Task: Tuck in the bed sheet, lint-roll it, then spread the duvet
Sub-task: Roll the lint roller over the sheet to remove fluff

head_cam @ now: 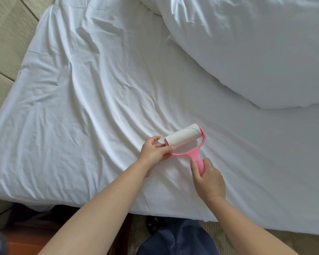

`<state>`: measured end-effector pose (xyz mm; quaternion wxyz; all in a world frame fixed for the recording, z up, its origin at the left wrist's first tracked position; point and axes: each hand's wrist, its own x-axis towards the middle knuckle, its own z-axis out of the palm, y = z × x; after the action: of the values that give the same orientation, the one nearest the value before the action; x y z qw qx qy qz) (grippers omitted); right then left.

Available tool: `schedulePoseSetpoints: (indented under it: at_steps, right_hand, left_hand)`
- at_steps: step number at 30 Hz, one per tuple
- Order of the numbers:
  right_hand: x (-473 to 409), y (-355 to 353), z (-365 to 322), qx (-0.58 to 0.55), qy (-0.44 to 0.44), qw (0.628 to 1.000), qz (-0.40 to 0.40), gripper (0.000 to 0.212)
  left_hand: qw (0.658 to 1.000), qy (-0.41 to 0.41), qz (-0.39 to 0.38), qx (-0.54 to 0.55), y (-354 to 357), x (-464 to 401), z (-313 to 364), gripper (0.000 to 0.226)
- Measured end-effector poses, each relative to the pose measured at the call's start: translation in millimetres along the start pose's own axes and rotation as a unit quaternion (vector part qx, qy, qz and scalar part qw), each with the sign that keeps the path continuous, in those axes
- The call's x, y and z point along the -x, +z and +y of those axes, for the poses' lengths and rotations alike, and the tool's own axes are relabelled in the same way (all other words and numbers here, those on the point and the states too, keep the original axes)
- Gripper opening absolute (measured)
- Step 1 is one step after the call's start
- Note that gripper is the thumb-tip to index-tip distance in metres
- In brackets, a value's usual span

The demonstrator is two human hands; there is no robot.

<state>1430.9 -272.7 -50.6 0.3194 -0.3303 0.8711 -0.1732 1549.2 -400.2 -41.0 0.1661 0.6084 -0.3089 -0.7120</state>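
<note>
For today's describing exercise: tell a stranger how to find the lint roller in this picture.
Start at the white bed sheet, with the duvet bunched upper right. Near the sheet's front edge, the left hand and right hand hold the lint roller. It is the only pink item there.

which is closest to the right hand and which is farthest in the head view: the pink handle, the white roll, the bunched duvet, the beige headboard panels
From the right hand:
1. pink handle, gripped in that hand
2. white roll, just beyond the handle, up and left
3. bunched duvet, upper right on the bed
4. beige headboard panels, far upper left past the sheet's edge
</note>
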Motion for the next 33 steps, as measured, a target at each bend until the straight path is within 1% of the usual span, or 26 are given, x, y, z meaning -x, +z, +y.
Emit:
schedulePoseSetpoints:
  at_steps: [1, 2, 3, 6, 8, 10, 14, 17, 19, 22, 26, 33]
  right_hand:
    - [-1.5, -0.7, -1.3, -0.01, 0.008, 1.0, 0.007, 0.038]
    - [-2.9, -1.1, -2.1, -0.02, 0.018, 1.0, 0.011, 0.038]
    - [-4.3, -1.2, -2.7, -0.028, 0.029, 0.999, 0.01, 0.039]
    - [-7.9, 1.0, -4.7, -0.055, 0.056, 0.997, -0.024, 0.041]
    - [-11.5, 1.4, -7.0, -0.064, 0.061, 0.995, -0.046, 0.042]
    - [-17.8, -0.5, -10.1, -0.066, 0.06, 0.995, -0.054, 0.042]
    - [-35.9, -2.9, -20.4, -0.069, 0.056, 0.994, -0.06, 0.044]
    - [-52.9, -2.9, -31.7, -0.062, 0.046, 0.995, -0.062, 0.044]
    - [-64.9, -2.7, -38.6, -0.061, 0.039, 0.995, -0.064, 0.044]
    - [-80.8, -0.8, -47.9, -0.063, 0.034, 0.995, -0.067, 0.044]
    - [-102.0, 2.0, -61.4, -0.049, 0.027, 0.996, -0.067, 0.043]
    - [-136.3, 5.2, -81.8, -0.018, 0.003, 0.997, -0.069, 0.044]
  left_hand:
    - [1.0, -0.009, -0.009, 0.023, 1.3, -1.1, 3.5, 0.074]
    - [0.999, -0.024, -0.023, 0.034, 2.6, -1.9, 6.9, 0.073]
    - [0.998, -0.04, -0.039, 0.024, 4.2, -2.2, 9.3, 0.066]
    - [0.993, -0.07, -0.061, -0.066, 11.4, -1.2, 6.7, 0.038]
    - [0.994, -0.065, -0.044, -0.078, 16.6, -4.8, 2.7, 0.025]
    - [0.996, -0.06, -0.011, -0.058, 21.3, -11.4, 3.0, 0.015]
    - [0.996, -0.07, 0.055, 0.027, 32.5, -28.0, 10.2, 0.017]
    - [0.993, -0.053, 0.086, 0.064, 40.0, -38.7, 20.8, 0.008]
    - [0.992, -0.029, 0.101, 0.071, 41.5, -47.9, 27.6, 0.018]
    - [0.991, -0.006, 0.119, 0.059, 43.9, -62.9, 37.8, 0.025]
    - [0.987, -0.005, 0.149, 0.053, 44.7, -85.8, 50.4, 0.029]
    - [0.983, 0.0, 0.171, 0.059, 42.7, -119.0, 71.0, 0.027]
